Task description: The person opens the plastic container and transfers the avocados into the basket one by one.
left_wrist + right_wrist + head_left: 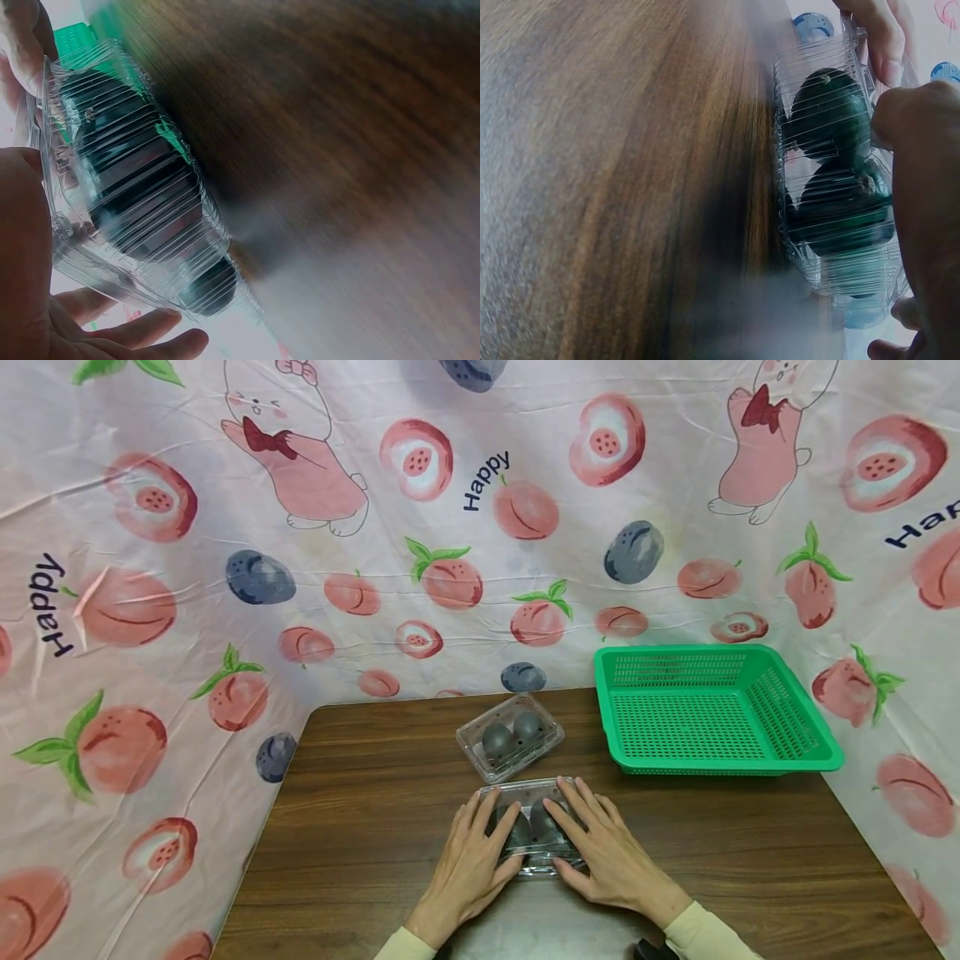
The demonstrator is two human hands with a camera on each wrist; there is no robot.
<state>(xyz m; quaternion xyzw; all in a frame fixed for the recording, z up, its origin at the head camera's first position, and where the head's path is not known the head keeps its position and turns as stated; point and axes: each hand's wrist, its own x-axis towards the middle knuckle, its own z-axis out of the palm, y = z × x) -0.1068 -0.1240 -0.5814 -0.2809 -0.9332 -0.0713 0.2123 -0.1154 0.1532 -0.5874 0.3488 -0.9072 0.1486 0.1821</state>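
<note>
A clear plastic clamshell box (534,852) holds dark round fruits (547,822) and lies near the front middle of the table. My left hand (472,860) rests on its left side, with spread fingers on the lid and the thumb by the front edge. From the right, my right hand (611,852) presses on the same lid, fingers extended. Ribbed box walls (142,172) show in the left wrist view, and the dark fruits (829,112) show through them in the right wrist view. Whether the lid is fully closed I cannot tell.
Just behind stands a second clear box (470,745) with two dark fruits (498,741), set at an angle. A green plastic basket (720,768) sits at the back right of the brown wooden table (360,827). Fruit-printed cloth (465,552) hangs around the table.
</note>
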